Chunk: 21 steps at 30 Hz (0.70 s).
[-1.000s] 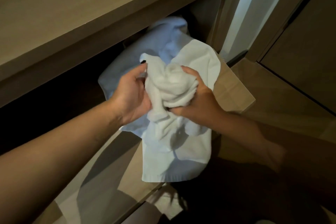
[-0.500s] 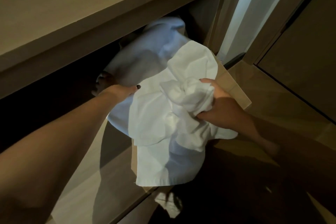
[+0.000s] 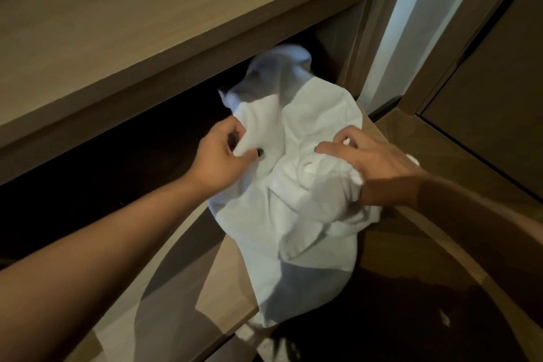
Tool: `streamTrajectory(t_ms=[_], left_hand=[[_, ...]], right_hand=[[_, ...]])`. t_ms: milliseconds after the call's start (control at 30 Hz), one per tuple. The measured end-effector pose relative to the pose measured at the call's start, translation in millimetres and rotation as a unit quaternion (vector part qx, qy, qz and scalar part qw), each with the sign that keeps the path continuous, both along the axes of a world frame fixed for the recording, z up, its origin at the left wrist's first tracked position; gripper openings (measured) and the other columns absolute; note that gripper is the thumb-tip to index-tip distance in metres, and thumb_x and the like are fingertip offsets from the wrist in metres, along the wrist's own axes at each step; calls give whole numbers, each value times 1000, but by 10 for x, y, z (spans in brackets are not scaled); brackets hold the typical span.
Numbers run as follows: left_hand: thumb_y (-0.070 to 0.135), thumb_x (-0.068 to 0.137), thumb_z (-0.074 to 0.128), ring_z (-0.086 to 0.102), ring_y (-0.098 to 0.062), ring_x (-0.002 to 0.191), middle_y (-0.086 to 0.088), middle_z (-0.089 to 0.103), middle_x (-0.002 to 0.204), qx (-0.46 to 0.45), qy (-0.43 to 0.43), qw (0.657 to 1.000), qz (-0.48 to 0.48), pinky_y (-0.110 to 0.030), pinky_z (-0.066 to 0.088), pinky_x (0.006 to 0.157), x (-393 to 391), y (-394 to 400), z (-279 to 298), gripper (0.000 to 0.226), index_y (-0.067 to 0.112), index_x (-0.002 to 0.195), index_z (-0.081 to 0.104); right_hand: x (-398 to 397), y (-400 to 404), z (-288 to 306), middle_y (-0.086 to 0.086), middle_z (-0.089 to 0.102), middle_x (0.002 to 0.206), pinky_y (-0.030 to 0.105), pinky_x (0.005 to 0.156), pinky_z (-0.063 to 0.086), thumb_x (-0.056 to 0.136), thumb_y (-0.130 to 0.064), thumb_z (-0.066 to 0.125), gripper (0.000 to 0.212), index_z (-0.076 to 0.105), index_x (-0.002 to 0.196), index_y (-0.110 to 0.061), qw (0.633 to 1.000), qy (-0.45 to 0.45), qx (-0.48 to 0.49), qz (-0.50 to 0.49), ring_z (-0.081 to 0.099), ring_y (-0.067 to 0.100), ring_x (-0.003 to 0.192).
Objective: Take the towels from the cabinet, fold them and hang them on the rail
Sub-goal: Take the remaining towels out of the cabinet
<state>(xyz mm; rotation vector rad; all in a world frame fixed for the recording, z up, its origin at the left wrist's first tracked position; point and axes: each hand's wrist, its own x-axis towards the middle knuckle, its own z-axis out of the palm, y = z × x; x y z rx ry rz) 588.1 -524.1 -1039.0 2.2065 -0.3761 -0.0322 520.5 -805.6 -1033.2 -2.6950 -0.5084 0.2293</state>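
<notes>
The towel spills from the cabinet opening, draped over its lower shelf edge. Left hand pinches a fold at 9 o'clock; right hand clutches a bunch at 3. Soft, light, floppy: likely best held by its corners

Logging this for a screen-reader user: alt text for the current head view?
Two bare hands work a crumpled white towel spilling out of an open wooden cabinet: the left hand pinches a fold at the towel's left side, and the right hand grips the bunched cloth on the right. The towel's lower end hangs over the front edge of the cabinet's lower shelf.
</notes>
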Motion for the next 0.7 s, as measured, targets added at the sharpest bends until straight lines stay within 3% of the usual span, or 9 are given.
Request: streamTrajectory(t_ms=[67, 133, 200, 300, 400, 467, 533, 600, 700], left_hand=[[2, 71, 74, 58, -28, 82, -10, 57, 87, -5, -32, 996, -81, -49, 50, 71, -82, 5, 55, 24, 7, 76, 51], [-2, 69, 70, 58, -29, 89, -10, 63, 100, 21, -66, 987, -145, -49, 49, 73, -172, -23, 82, 20, 7, 72, 53], [-2, 69, 72, 56, -21, 90, -3, 68, 114, 54, -116, 972, -196, -44, 48, 75, -258, -73, 64, 20, 10, 71, 56], [-6, 69, 74, 51, -10, 91, 2, 64, 129, 70, -159, 944, -280, -36, 47, 78, -334, -111, -76, 24, 11, 73, 58], [1, 72, 75, 48, -13, 91, 7, 60, 135, 90, -151, 931, -320, -23, 46, 78, -391, -84, -201, 20, 14, 77, 62], [3, 68, 77, 48, -11, 95, 5, 61, 134, 103, -125, 930, -331, -20, 45, 81, -382, -42, -230, 23, 16, 82, 63], [11, 64, 77, 55, -15, 101, 4, 60, 133, 93, -85, 938, -323, -28, 50, 84, -342, -14, -191, 31, 16, 90, 60], [23, 70, 73, 61, -27, 97, 2, 60, 125, 12, -15, 964, -264, -41, 54, 82, -340, -28, -104, 34, 15, 97, 54], [21, 87, 69, 62, -38, 93, -14, 61, 111, -136, 136, 980, -50, -54, 55, 84, -215, -161, -26, 32, 15, 112, 51]], right_hand=[[3, -42, 168, -1, 25, 140, 21, 93, 38, 63, -27, 89, 85, 49, 137, -32, 997, -66, -36, -18, 33, 10, 108], [23, -70, 286, -1, 19, 145, 37, 86, 46, 61, -17, 85, 73, 55, 127, -27, 991, -114, -62, -20, 39, 19, 112], [87, -64, 293, 7, 14, 155, 43, 93, 43, 62, -16, 81, 64, 54, 120, -24, 982, -144, -112, 39, 36, 29, 127], [165, -18, 94, 4, -11, 163, 47, 119, 5, 74, -23, 74, 64, 40, 128, -26, 971, -158, -140, 110, -2, 30, 150], [197, -3, -134, -3, -13, 164, 36, 117, -22, 81, -20, 68, 88, 17, 152, -20, 978, -107, -123, 129, -21, 14, 149], [213, -16, -197, 8, 21, 161, 35, 119, -14, 79, -16, 68, 72, 34, 142, -22, 984, -73, -96, 132, 6, 19, 151], [219, -4, -231, 12, 56, 127, 43, 122, 11, 68, -8, 70, 49, 45, 107, -24, 984, -104, -66, 131, 48, 29, 125], [199, 16, -247, 8, 58, 99, 49, 104, 39, 61, -4, 68, 39, 47, 91, -18, 980, -146, -31, 133, 52, 27, 95], [147, 79, -266, 13, 59, 92, 46, 86, 45, 53, 0, 68, 36, 56, 86, -9, 967, -198, -26, 157, 55, 32, 86]])
